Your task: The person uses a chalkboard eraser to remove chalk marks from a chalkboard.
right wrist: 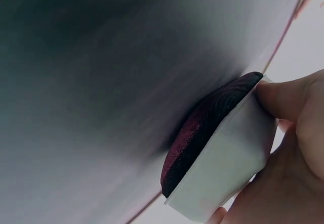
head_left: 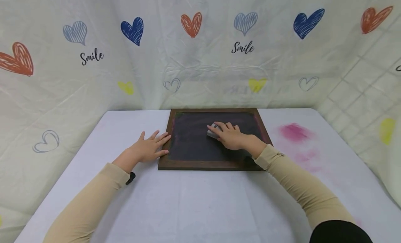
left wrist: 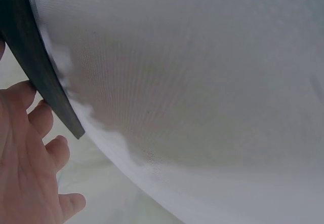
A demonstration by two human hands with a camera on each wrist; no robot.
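A dark chalkboard (head_left: 191,142) in a brown wooden frame lies on the white-covered table. My right hand (head_left: 232,136) grips a chalkboard eraser (head_left: 212,132) near the middle of the board. In the right wrist view the eraser (right wrist: 223,163) shows a pale grip and a dark felt pad with pink dust, its felt against the board surface. My left hand (head_left: 147,148) has its fingers spread, and their tips rest on the board's left frame edge. The left wrist view shows those fingers beside the frame (left wrist: 43,72).
Pink powder smudges (head_left: 296,132) mark the white table cover (head_left: 213,204) right of the board. Behind the table hangs a pale curtain (head_left: 213,65) printed with hearts and words. A dark rounded shape (head_left: 339,232) shows at the bottom right.
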